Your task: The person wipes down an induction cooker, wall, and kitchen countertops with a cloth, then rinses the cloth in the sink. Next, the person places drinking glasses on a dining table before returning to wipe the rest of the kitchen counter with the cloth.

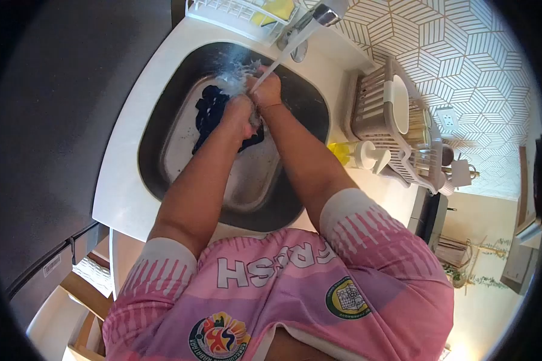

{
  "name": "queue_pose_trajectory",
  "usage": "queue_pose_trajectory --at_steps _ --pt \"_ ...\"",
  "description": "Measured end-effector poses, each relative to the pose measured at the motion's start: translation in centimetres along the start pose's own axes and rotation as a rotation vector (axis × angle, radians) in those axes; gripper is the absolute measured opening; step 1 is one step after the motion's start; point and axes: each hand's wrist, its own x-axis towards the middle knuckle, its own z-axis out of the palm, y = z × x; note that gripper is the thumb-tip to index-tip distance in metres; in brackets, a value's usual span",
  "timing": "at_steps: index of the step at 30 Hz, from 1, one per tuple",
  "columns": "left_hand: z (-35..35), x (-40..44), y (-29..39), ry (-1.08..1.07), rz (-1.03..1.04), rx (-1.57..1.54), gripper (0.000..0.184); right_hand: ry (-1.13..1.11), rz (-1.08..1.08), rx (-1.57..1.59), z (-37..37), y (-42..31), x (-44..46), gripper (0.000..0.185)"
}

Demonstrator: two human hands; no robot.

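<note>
Water runs from the faucet [326,14] in a slanting stream and splashes over both hands in the dark sink [247,192]. My left hand [239,114] is at the centre of the basin, its fingers bent over the dark blue cloth. The wet dark blue cloth [208,117] lies bunched on the basin floor, left of and below that hand. Close beside it, to the upper right, my right hand [265,87] is under the stream with fingers curled; what lies between the fingers is hidden by water and spray.
A white rack [241,13] with a yellow item stands behind the sink. Right of the basin are a yellow soap bottle [341,151] with a white pump and a beige dish rack [370,102]. A dark grey panel [60,120] rises on the left.
</note>
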Motion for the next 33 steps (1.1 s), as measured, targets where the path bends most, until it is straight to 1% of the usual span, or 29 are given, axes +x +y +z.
queue_pose_trajectory --at_steps 1,2,4,5,6,7,8,9,10,12,13,14,15,16,18,19,20,21,22,24,25,26,27,28,29,30,31,32,33 --pt "-0.1 -1.5 0.7 -0.003 0.007 0.006 0.030 -0.089 0.090 0.045 -0.2 0.6 0.9 0.028" --pt "-0.1 -2.5 1.0 -0.040 0.059 -0.010 0.030 0.002 -0.141 -0.148 0.8 2.3 1.0 0.032" --pt "-1.3 -0.5 0.1 -0.073 0.106 -0.036 0.031 0.015 -0.246 -0.173 1.8 2.1 -2.3 0.032" --pt "-3.3 4.0 -1.5 -0.254 0.215 -0.213 0.033 0.031 -0.351 -0.190 2.0 1.8 -3.6 0.032" --pt "-4.5 6.6 -2.4 -0.434 0.323 -0.388 0.035 0.027 -0.353 -0.189 2.0 0.8 -3.9 0.032" --pt "-3.8 5.2 -1.7 -0.430 0.323 -0.388 0.035 -0.005 -0.198 -0.173 1.8 -0.5 -4.1 0.034" --pt "-2.3 2.1 0.0 -0.247 0.207 -0.310 0.040 -0.034 -0.041 -0.155 1.7 -1.1 -4.2 0.036" --pt "-0.9 -0.5 1.1 -0.069 0.089 -0.230 0.044 -0.029 -0.036 -0.154 1.3 -0.8 -3.4 0.036" --pt "-0.1 -2.1 1.5 -0.071 0.082 -0.223 0.044 -0.002 0.057 -0.124 0.9 -0.2 -1.6 0.038" --pt "0.9 -3.7 2.5 0.008 0.177 0.130 0.052 0.038 0.144 -0.081 1.1 2.7 2.9 0.040" --pt "0.9 -3.6 2.7 0.004 0.176 0.133 0.052 -0.155 0.211 -0.142 1.5 6.7 5.2 0.043" --pt "0.6 -3.3 2.9 0.061 0.242 0.282 0.052 -0.351 0.280 -0.201 1.3 7.0 5.4 0.047" --pt "0.1 -3.0 3.3 0.117 0.312 0.431 0.052 -0.349 0.283 -0.198 0.9 7.3 5.2 0.047" --pt "-0.4 -2.8 3.7 0.116 0.311 0.435 0.052 -0.276 0.184 -0.296 0.4 7.7 5.0 0.052" --pt "-1.3 -2.6 4.4 0.130 0.505 0.906 0.054 -0.203 0.083 -0.402 -1.0 4.0 3.2 0.059" --pt "-1.4 -2.9 4.5 0.128 0.504 0.900 0.054 -0.348 0.151 -0.042 -1.8 0.8 1.9 0.058" --pt "-1.5 -3.3 4.6 0.082 0.617 1.038 0.051 -0.484 0.216 0.324 -2.1 -0.6 1.4 0.056" --pt "-1.6 -3.7 5.0 0.036 0.732 1.178 0.049 -0.485 0.214 0.323 -2.0 0.1 1.6 0.056" --pt "-1.6 -4.0 5.5 0.037 0.732 1.178 0.049 -0.465 0.117 0.281 -1.8 1.2 1.4 0.053" --pt "-1.9 -4.5 6.4 0.121 0.884 1.002 0.046 -0.446 0.024 0.244 -2.0 3.3 1.1 0.049" --pt "-2.0 -4.9 6.7 0.125 0.882 1.006 0.046 -0.455 0.022 0.082 -3.3 4.1 1.0 0.046" --pt "-2.2 -5.2 7.0 0.107 0.807 0.813 0.044 -0.462 0.019 -0.080 -3.8 4.2 0.8 0.043" --pt "-2.2 -5.5 7.2 0.090 0.731 0.619 0.042 -0.464 0.015 -0.076 -3.7 4.3 0.6 0.043" --pt "-1.8 -5.5 6.9 0.096 0.734 0.617 0.042 -0.376 0.162 0.297 -3.7 4.3 0.4 0.040" --pt "-1.0 -5.0 5.9 -0.007 0.515 0.038 0.038 -0.278 0.312 0.664 -3.6 4.2 0.1 0.037" --pt "-0.7 -4.1 4.6 -0.109 0.266 -0.532 0.035 -0.281 0.316 0.660 -3.2 2.8 -0.4 0.037" --pt "-1.0 -2.7 3.6 -0.107 0.262 -0.538 0.035 -0.191 0.281 0.853 -2.2 1.2 -0.7 0.032" --pt "-1.6 -0.3 2.3 -0.174 0.149 -0.514 0.039 -0.099 0.240 1.045 -1.0 -0.1 -1.3 0.028" --pt "-2.2 1.8 1.1 -0.242 0.042 -0.487 0.044 -0.104 0.239 1.045 0.3 -0.2 -2.5 0.028"
